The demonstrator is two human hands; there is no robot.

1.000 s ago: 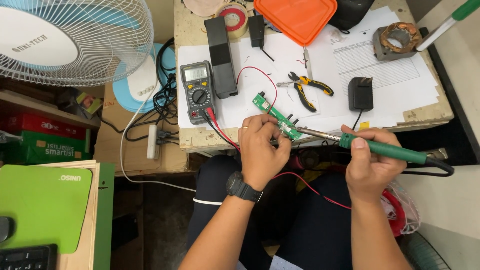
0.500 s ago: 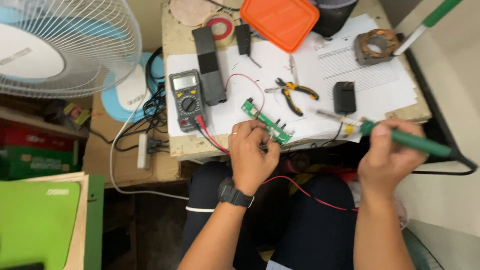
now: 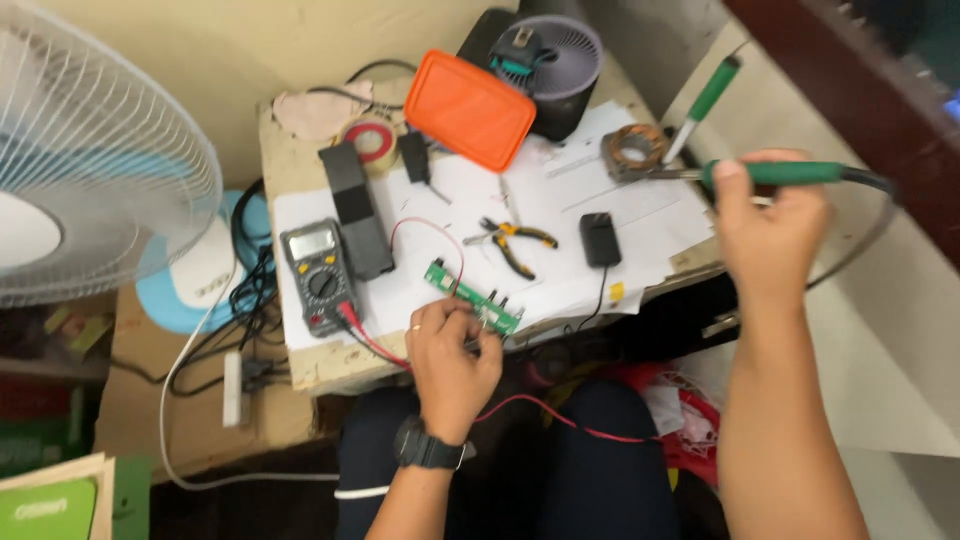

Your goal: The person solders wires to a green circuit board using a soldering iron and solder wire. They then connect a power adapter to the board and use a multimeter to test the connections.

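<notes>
the left hand (image 3: 452,365), with a black watch (image 3: 430,447) on its wrist, is curled at the near edge of the small table (image 3: 300,365). its fingers are bent in tight and pinch the near end of a thin green circuit board (image 3: 470,298). the board is long and narrow, and lies flat on white paper (image 3: 430,200). its long side slants from the hand up and away to the left. thin red wires (image 3: 560,420) run from near the hand down over the dark lap. just left of the board lies a grey meter (image 3: 316,275) with a small screen and a round dial, and a black box (image 3: 352,208) sits beside it. past the board lie small pliers with yellow and black handles (image 3: 512,243) and a little black block (image 3: 600,238). the right hand (image 3: 770,235) is up in the air, over the right edge of the table. its fingers are closed round the green handle of a soldering iron (image 3: 775,173). the iron lies nearly level, with its metal tip pointing left toward a round coil of copper wire (image 3: 633,150). its black cord goes off to the right. farther back are a roll of red tape (image 3: 370,140), a flat orange box with round corners (image 3: 468,108) and a small dark fan (image 3: 550,60). a green and white pen (image 3: 700,105) leans by the wall. a big white fan (image 3: 90,170) stands at the far left, and a green sheet with white letters (image 3: 45,505) shows in the near left corner.
</notes>
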